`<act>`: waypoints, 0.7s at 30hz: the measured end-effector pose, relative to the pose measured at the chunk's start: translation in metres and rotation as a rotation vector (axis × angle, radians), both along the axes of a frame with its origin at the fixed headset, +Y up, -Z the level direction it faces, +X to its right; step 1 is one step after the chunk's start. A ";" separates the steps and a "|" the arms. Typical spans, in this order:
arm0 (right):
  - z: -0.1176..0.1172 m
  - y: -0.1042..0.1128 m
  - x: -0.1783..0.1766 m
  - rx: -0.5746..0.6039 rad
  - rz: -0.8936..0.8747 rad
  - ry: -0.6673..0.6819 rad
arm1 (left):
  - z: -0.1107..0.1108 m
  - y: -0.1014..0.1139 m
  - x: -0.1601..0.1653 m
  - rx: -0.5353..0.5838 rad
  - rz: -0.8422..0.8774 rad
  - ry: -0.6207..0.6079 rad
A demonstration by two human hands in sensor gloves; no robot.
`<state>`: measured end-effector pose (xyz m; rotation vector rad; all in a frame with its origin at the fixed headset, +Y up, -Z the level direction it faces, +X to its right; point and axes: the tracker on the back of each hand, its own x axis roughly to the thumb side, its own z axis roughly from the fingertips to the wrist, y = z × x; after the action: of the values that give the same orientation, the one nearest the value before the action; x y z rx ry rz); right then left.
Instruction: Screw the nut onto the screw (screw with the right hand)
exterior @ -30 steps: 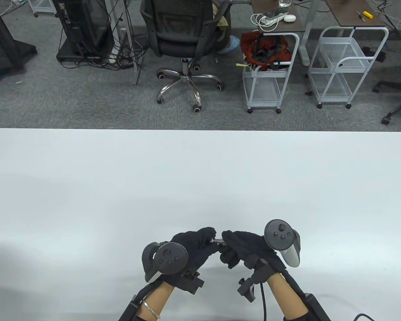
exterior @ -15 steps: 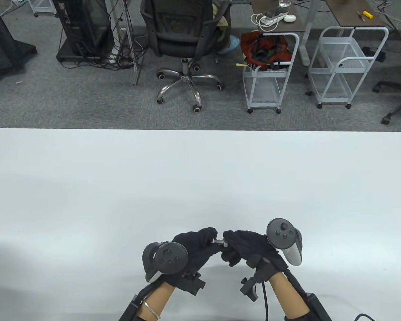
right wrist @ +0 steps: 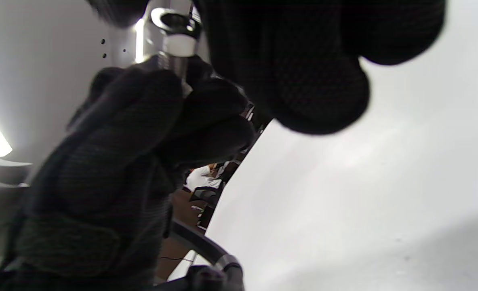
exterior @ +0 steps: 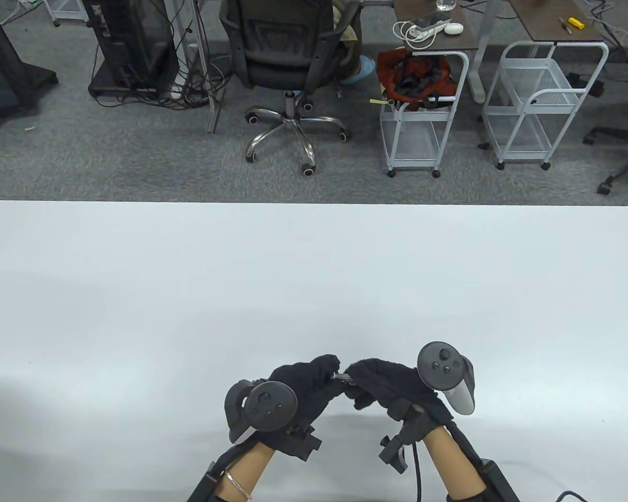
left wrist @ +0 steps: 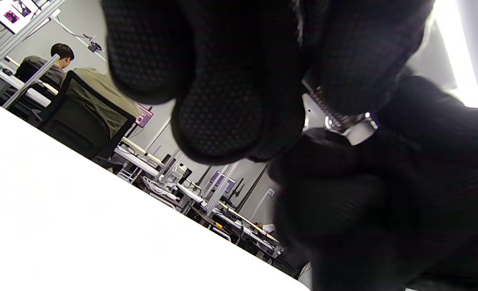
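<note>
Left hand (exterior: 303, 389): black knit glove with a fine dimpled weave, dark round tracker strapped to its back. Grip clenched on the screw (exterior: 340, 376), fingertips pinching the shaft. The screw is bright metal, finely threaded, lying level between the two hands just above the near middle of the counter (exterior: 188, 293); only a short stretch shows from above.

Right hand (exterior: 387, 389): matching black glove, grey-handled tracker on its back. Fingertips grasp the nut (left wrist: 358, 130), a pale, flat-sided metal piece seated on the screw's threads, seen from the left wrist. From the right wrist it appears as a short silvery collar with a dark round bore.

Counter: smooth, matte white, rounded far-right corner.

Beyond the far edge: grey carpet, a black mesh office chair (exterior: 288, 57) on a chrome star base, two white wire carts (exterior: 544, 99).

Writing: no readable label or brand on any item.
</note>
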<state>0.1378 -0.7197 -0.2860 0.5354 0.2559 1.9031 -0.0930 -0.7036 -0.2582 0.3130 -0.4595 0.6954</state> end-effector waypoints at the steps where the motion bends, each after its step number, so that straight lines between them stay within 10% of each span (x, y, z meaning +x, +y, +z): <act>1: -0.001 0.000 -0.001 -0.012 -0.021 0.051 | 0.000 0.000 0.000 0.003 -0.001 0.004; 21: 0.001 0.001 -0.002 -0.010 0.017 0.049 | 0.000 0.001 -0.002 -0.003 0.009 0.011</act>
<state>0.1356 -0.7187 -0.2854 0.5747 0.3024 1.9059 -0.0951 -0.7023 -0.2582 0.3164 -0.4473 0.7023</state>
